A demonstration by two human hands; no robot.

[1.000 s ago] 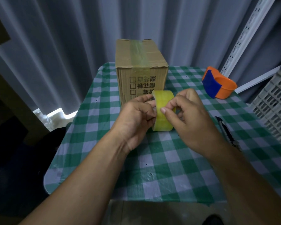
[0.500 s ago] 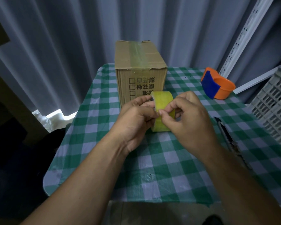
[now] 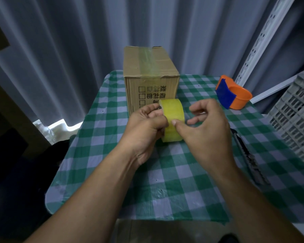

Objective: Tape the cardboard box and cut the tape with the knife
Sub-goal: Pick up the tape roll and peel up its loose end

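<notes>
A brown cardboard box (image 3: 148, 65) stands at the far middle of the table, a strip of clear tape running along its top seam. In front of it I hold a yellow roll of tape (image 3: 173, 114) on edge. My left hand (image 3: 144, 127) grips the roll from the left side. My right hand (image 3: 204, 125) is at the roll's right, thumb pressed on its face, fingers curled and spread. A dark utility knife (image 3: 244, 151) lies on the cloth to the right of my right wrist.
The table wears a green and white checked cloth (image 3: 112, 155). An orange and blue tape dispenser (image 3: 232, 92) sits at the far right. A grey plastic crate (image 3: 295, 120) stands off the right edge. Grey curtains hang behind.
My right fingers have lifted off the roll and spread, leaving the thumb on its face. The left hand still holds the roll in the same place.
</notes>
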